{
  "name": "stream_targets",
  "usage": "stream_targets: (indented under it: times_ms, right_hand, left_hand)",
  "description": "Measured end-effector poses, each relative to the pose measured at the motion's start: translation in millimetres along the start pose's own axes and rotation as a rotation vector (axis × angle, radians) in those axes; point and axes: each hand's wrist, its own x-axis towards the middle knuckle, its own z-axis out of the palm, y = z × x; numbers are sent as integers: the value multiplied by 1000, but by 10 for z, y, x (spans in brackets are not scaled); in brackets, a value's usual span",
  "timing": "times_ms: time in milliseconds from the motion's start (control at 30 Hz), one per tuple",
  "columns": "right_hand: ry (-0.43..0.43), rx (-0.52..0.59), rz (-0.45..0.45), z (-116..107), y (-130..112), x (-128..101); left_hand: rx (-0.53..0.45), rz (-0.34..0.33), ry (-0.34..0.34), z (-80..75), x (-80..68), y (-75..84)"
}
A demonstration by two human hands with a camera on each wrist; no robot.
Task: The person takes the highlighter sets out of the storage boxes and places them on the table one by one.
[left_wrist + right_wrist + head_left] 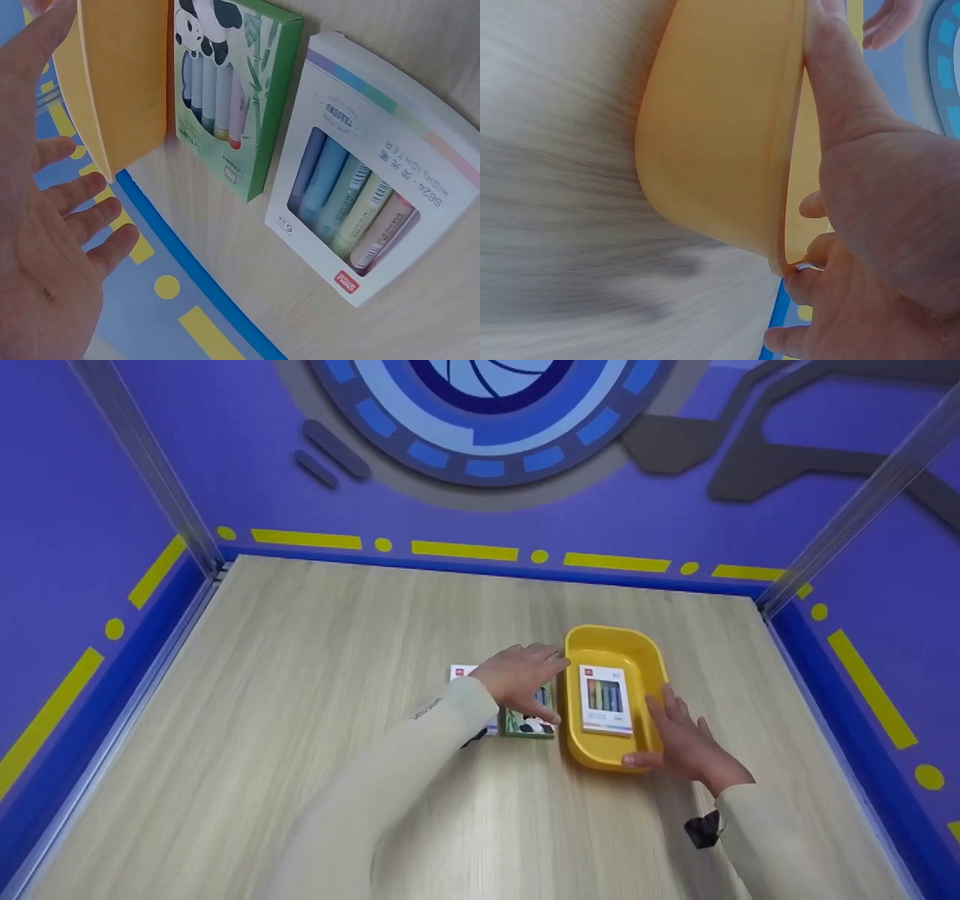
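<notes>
The right hand (686,742) is on the yellow tray (645,649), palm against the near right corner, fingers laid fairly straight along the right rim and the thumb (637,760) hooked over the near edge. The right wrist view confirms it: the thumb runs down the rim, skin touching plastic. Inside the tray lies a white box of highlighters (604,700), flat on the bottom. Over to the left hand (525,675): it hovers spread above the two boxes on the wooden table (300,675), fingers loosely extended, holding nothing. Beneath it sit the green panda box (229,82), just beside the tray's left wall, and another white highlighter box (375,157) further left, near but apart.
</notes>
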Motion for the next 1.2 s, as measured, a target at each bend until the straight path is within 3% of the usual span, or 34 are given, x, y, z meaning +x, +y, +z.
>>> stream_targets:
  times_ms: [500,1200]
  right_hand:
    - [-4,7,-18,9,-10,3]
    - [-21,9,-11,-2,4,-21]
  left_hand:
    - [23,-36,4,16,103,144]
    - [30,-9,-8,46,275,314]
